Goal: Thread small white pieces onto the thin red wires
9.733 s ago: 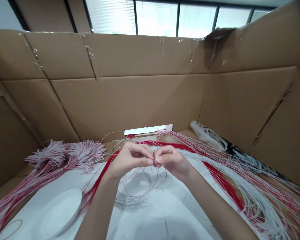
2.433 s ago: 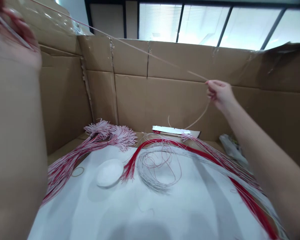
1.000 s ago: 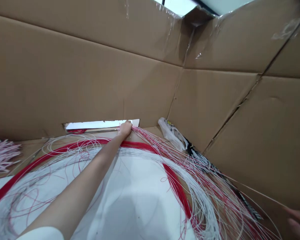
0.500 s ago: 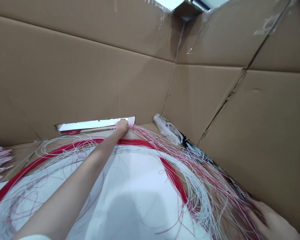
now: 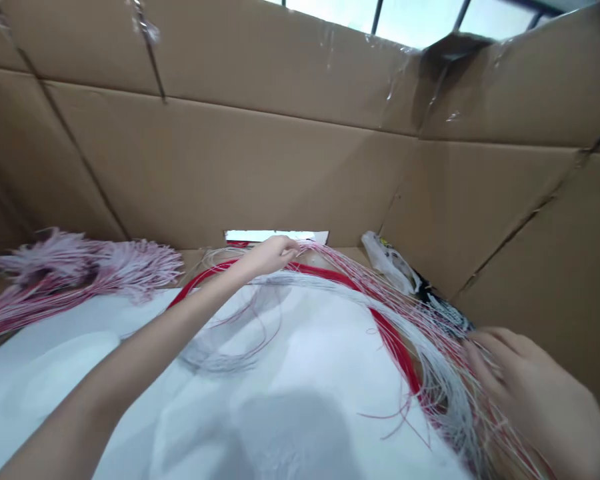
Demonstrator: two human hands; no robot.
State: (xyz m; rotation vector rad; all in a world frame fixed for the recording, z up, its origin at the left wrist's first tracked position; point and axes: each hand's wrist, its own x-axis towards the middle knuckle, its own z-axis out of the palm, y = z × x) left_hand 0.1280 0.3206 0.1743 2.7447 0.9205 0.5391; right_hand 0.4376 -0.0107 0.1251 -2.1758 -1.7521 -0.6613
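Note:
My left hand reaches far forward and pinches the ends of thin red and white strands near the slot in the cardboard wall. A long sheaf of red and white strands curves from there to the lower right. My right hand lies on that sheaf at the lower right, fingers spread and slightly curled over the strands, blurred by motion. A loose coil of thin strands lies on the white sheet between my arms.
Tall cardboard walls enclose the work area, with a narrow slot at the back. A finished bundle of red-white strands lies at left. A white dish sits on the white sheet. A plastic bag lies in the right corner.
The view has swung left, bringing the left bundle into sight. My left hand stays at the strand ends by the slot. My right hand has moved up onto the sheaf.

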